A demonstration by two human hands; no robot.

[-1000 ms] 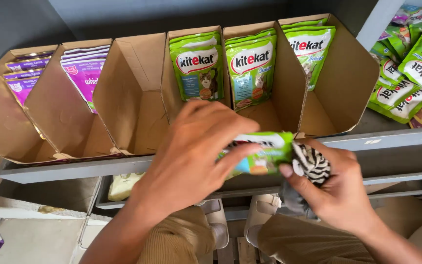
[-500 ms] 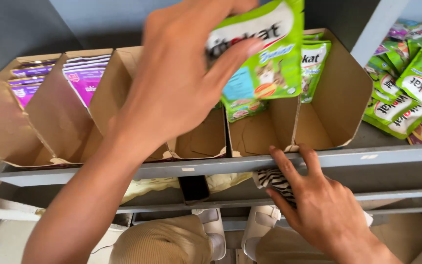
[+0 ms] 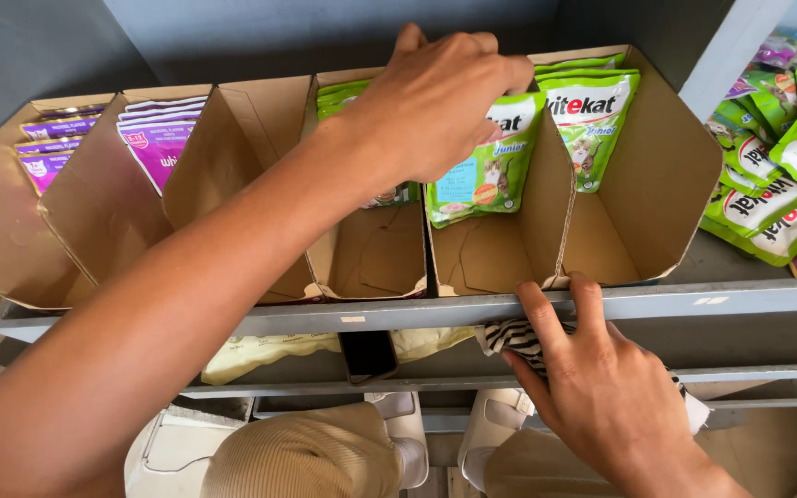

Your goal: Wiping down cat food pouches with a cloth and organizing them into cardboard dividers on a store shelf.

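My left hand reaches over the shelf and grips the top of a green pet-food pouch, which hangs inside the second cardboard box from the right. More green pouches stand in the rightmost box. My right hand rests below on the grey shelf edge, its fingers pressing on a black-and-white striped cloth.
Purple pouches fill the two left boxes; one brown box between them and the green ones holds nothing visible. Loose green pouches lie piled at the right. A dark phone and a pale bag lie on the lower shelf.
My left hand carried the green pouch from in front of the shelf up and into the box. My right hand dropped to the shelf edge with the striped cloth.
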